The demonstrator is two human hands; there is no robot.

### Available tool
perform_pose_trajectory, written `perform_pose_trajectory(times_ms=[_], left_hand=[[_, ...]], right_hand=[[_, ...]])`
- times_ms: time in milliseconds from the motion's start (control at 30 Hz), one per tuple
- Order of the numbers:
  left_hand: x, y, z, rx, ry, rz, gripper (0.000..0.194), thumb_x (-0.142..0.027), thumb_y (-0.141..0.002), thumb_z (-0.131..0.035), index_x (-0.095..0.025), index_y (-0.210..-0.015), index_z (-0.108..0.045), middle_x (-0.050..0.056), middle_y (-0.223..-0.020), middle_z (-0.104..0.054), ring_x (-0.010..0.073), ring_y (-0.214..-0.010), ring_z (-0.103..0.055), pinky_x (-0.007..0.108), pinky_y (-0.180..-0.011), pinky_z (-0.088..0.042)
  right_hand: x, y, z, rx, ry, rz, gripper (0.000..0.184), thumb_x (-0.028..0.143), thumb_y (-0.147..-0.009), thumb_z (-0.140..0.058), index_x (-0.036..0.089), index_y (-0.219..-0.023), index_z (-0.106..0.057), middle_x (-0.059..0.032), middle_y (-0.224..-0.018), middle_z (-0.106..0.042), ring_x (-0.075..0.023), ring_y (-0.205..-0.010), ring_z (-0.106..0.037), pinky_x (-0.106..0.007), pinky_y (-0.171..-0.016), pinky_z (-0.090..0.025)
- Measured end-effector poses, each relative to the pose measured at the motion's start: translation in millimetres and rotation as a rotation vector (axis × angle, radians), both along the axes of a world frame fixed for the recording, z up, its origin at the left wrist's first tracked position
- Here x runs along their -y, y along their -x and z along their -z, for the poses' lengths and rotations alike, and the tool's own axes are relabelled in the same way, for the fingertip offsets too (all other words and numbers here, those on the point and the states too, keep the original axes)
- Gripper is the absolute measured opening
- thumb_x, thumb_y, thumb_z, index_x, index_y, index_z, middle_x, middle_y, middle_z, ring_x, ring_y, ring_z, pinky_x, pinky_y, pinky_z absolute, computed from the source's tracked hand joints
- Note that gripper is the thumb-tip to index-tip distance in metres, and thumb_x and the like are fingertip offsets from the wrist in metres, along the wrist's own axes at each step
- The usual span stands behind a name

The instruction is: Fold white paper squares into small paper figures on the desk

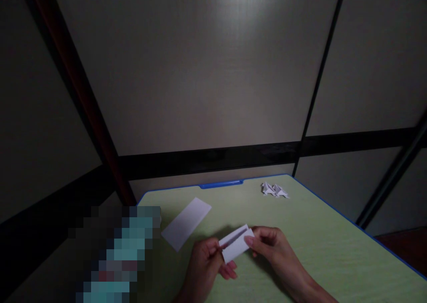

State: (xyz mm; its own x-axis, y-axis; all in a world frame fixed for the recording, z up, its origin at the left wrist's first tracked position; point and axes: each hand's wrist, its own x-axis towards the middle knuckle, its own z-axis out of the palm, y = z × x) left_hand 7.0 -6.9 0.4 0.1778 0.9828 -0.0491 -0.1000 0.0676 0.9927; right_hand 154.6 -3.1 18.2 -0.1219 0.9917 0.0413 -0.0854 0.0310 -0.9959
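Observation:
A small piece of folded white paper (237,247) is held between my two hands above the green table. My left hand (206,261) grips its left end, with some fingers curled underneath. At the right end, my right hand (271,244) pinches the paper, the thumb lying on its front face. The paper is folded lengthwise, and a dark gap shows between its two layers. Behind my left hand, a flat white paper strip (187,224) lies on the table. Two small folded paper figures (274,190) stand side by side near the far right corner.
The light green table (333,249) has a blue edge and a blue recessed tray (222,184) at its far side. Close behind it rise pale panels (207,72) with dark bands. A pixelated, blurred area (123,254) covers the left side of the table.

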Motion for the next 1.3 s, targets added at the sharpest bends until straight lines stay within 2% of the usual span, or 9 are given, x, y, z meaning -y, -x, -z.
perform_pose_trajectory(times_ms=[200,300,400,533,667,867,1300], left_hand=[[1.1,0.2,-3.5,-0.013,0.001,0.039,0.024,-0.033,-0.060,-0.055,-0.009,-0.058,-0.055,0.006,-0.047,-0.062,0.0134,-0.039,-0.056,0.019,-0.037,-0.039],[-0.5,2.2,-2.0,0.055,0.024,0.034,0.034,-0.041,-0.060,-0.053,-0.007,-0.064,-0.058,0.010,-0.056,-0.064,0.0178,-0.048,-0.060,0.023,-0.043,-0.043],[-0.1,4.1,-2.2,0.141,0.059,0.018,0.046,-0.050,-0.061,-0.048,-0.006,-0.068,-0.058,0.012,-0.058,-0.065,0.0199,-0.049,-0.060,0.027,-0.044,-0.045],[3.2,2.8,-7.3,0.040,-0.018,0.059,0.035,-0.040,-0.060,-0.056,-0.008,-0.073,-0.060,0.009,-0.064,-0.065,0.0186,-0.054,-0.061,0.024,-0.048,-0.046],[3.0,-0.9,-9.1,-0.050,0.003,0.007,0.033,-0.038,-0.057,-0.059,-0.007,-0.069,-0.061,0.008,-0.059,-0.065,0.0177,-0.051,-0.060,0.024,-0.047,-0.046],[0.3,-0.9,-7.2,-0.035,0.024,0.000,0.033,-0.039,-0.055,-0.060,-0.008,-0.066,-0.062,0.007,-0.059,-0.065,0.0167,-0.049,-0.060,0.024,-0.048,-0.046],[1.0,0.4,-9.1,-0.022,0.011,0.032,0.033,-0.036,-0.059,-0.058,-0.007,-0.074,-0.063,0.008,-0.062,-0.066,0.0149,-0.047,-0.059,0.023,-0.048,-0.047]], right_hand=[[1.0,2.9,1.3,0.033,0.000,0.089,0.029,0.033,-0.059,-0.060,0.012,-0.043,-0.047,0.0052,-0.041,-0.040,-0.0059,-0.042,-0.031,-0.019,-0.041,-0.021],[1.6,3.6,0.5,0.061,-0.019,0.123,0.027,0.030,-0.059,-0.060,0.012,-0.043,-0.048,0.0047,-0.041,-0.041,-0.0060,-0.042,-0.033,-0.019,-0.042,-0.023],[2.5,3.7,0.3,0.075,-0.019,0.151,0.025,0.028,-0.060,-0.060,0.011,-0.045,-0.049,0.0045,-0.042,-0.043,-0.0064,-0.042,-0.035,-0.019,-0.042,-0.025],[3.5,4.7,2.6,0.071,-0.036,0.154,0.022,0.027,-0.060,-0.059,0.011,-0.046,-0.051,0.0035,-0.044,-0.047,-0.0074,-0.044,-0.039,-0.019,-0.043,-0.029],[4.8,7.2,4.0,0.066,-0.036,0.157,0.022,0.028,-0.060,-0.059,0.011,-0.048,-0.053,0.0018,-0.047,-0.052,-0.0086,-0.046,-0.043,-0.019,-0.045,-0.032],[7.1,8.6,3.4,0.070,-0.029,0.180,0.021,0.029,-0.059,-0.059,0.011,-0.049,-0.055,0.0011,-0.048,-0.055,-0.0090,-0.046,-0.044,-0.019,-0.045,-0.033],[6.0,12.6,6.3,0.060,-0.033,0.238,0.022,0.029,-0.058,-0.060,0.012,-0.047,-0.054,0.0013,-0.045,-0.053,-0.0085,-0.043,-0.043,-0.020,-0.043,-0.033]])
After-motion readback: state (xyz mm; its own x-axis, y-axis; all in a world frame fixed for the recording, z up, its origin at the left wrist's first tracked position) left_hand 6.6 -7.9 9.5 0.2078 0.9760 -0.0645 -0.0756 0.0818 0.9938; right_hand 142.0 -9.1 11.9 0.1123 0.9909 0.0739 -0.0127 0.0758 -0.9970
